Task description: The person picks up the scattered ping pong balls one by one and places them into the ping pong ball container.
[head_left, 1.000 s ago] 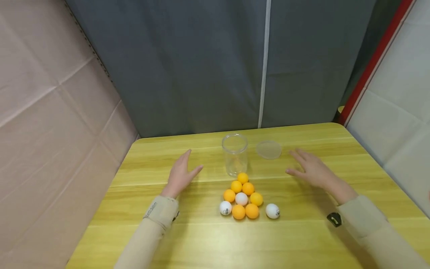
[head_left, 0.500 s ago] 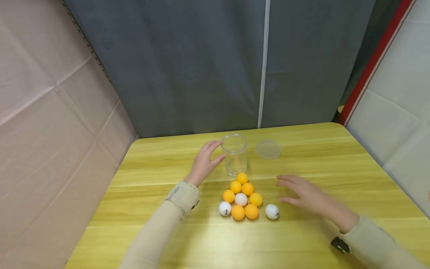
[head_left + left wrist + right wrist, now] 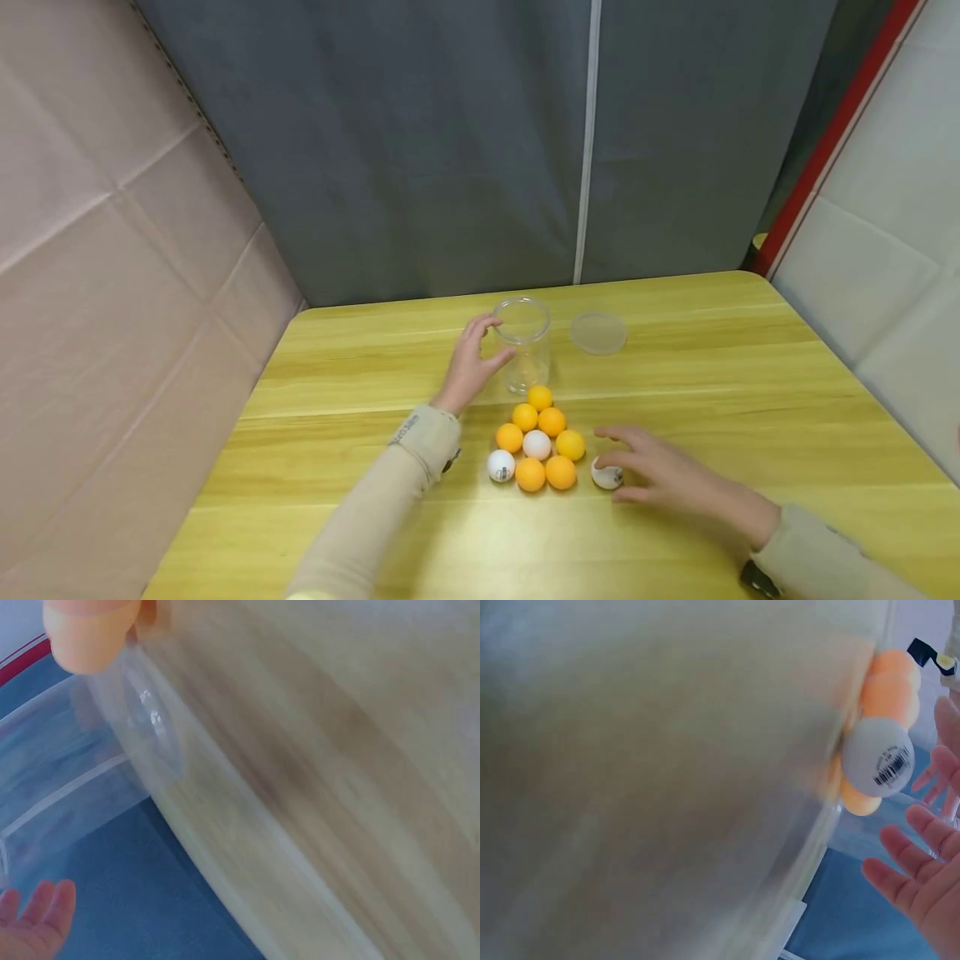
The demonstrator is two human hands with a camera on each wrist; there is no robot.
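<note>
I read the right hand [image 3: 667, 475] as the nearer one to the white ball [image 3: 604, 473], which lies on the table [image 3: 750, 392] at the near right corner of the ball cluster [image 3: 536, 442], slightly apart from the orange balls. The ball lies just left of the fingertips; a ball has no long axis, so approach direction is free. The fingers are spread and lightly bent, with the thumb and forefinger on either side of the ball. In the head view I cannot tell whether they touch it; in the right wrist view the ball [image 3: 878, 756] sits apart from the fingers [image 3: 911, 859], with a gap between.

The left hand [image 3: 472, 367] is at the clear jar [image 3: 525, 342], which stands upright at the far end of the cluster, mouth up. Its thumb and fingers curve round the jar's left wall; I judge them to be gripping it. The lid [image 3: 597, 332] lies flat on the table just right of the jar.
</note>
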